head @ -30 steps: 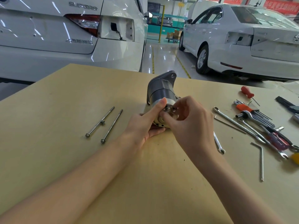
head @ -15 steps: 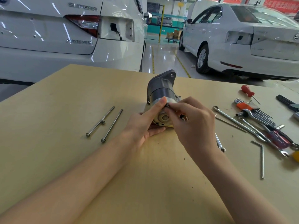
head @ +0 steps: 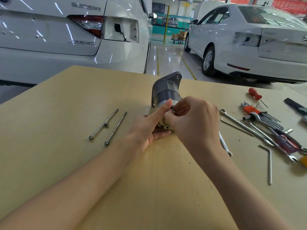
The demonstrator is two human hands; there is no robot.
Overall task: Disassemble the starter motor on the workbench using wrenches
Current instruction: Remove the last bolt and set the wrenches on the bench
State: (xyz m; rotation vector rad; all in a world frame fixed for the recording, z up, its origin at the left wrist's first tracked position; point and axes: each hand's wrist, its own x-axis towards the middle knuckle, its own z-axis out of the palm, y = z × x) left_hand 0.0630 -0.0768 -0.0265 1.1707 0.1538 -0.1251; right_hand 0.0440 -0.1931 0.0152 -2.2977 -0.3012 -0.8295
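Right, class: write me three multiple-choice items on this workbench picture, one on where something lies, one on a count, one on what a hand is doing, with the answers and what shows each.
1. Where do the long bolts lie relative to the starter motor?
A. To its left on the workbench
B. On top of it
C. Among the wrenches on the right

2. How many long bolts lie there?
A. One
B. Two
C. Four

3. What is the left hand doing?
A. Lying flat, away from the motor
B. Holding a wrench
C. Holding the motor, thumb pressed on its side

Answers:
1 A: both bolts lie left of the motor, apart from it.
2 B: two slim bolts lie side by side.
3 C: its thumb lies along the motor body and its fingers reach beneath, while the right hand works at the near end with curled fingers.
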